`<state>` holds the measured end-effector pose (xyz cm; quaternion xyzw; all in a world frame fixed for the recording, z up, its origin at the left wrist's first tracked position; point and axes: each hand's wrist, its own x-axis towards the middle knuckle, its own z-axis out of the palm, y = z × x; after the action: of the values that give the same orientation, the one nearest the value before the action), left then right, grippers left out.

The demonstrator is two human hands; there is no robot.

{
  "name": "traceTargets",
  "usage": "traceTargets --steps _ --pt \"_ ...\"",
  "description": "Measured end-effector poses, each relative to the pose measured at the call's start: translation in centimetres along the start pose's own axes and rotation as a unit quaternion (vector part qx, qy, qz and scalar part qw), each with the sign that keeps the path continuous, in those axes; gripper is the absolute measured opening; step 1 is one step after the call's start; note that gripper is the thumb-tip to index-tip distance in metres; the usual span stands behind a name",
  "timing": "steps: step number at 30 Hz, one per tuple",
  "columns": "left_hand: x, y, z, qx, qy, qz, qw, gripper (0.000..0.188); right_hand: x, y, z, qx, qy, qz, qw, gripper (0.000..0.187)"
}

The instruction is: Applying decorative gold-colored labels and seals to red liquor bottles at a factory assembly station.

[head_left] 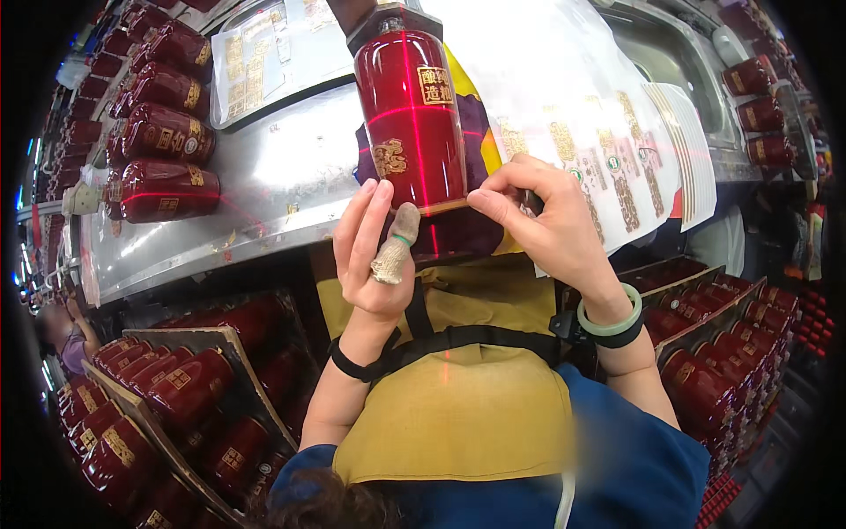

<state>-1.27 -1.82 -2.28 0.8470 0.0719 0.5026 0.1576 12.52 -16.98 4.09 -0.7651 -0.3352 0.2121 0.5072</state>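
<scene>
A glossy dark red bottle lies in front of me, its base toward me and its neck end against a dark fixture. It bears gold labels, and red laser lines cross it. My left hand has its fingertips at the bottle's lower left edge. Its thumb, in a cloth finger cover with a green band, presses at the base. A thin gold strip runs along the base edge. At its right end, the thumb and forefinger of my right hand are pinched together.
White label sheets with gold pieces cover the right of the metal table. More sheets lie on a tray at left. Red bottles line the left edge; crates of bottles stand below on both sides. A sink is at far right.
</scene>
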Motion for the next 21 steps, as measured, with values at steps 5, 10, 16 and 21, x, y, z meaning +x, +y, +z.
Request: traceTargets --steps 5,10,16,21 --pt "0.5 1.0 0.8 0.010 0.024 -0.006 1.000 0.042 0.0 0.4 0.1 0.003 0.001 0.006 1.000 0.021" --pt "-0.1 0.7 0.5 -0.034 0.006 -0.068 0.997 0.032 0.0 -0.1 0.0 -0.007 -0.005 0.015 1.000 0.020" --pt "-1.3 0.1 -0.6 -0.119 -0.008 -0.230 0.966 0.041 -0.5 -2.2 -0.1 0.026 -0.022 -0.026 0.999 0.016" --pt "-1.1 -0.2 -0.5 -0.095 -0.004 -0.156 0.983 0.044 -0.6 -3.0 -0.3 0.027 -0.025 -0.056 0.998 0.014"
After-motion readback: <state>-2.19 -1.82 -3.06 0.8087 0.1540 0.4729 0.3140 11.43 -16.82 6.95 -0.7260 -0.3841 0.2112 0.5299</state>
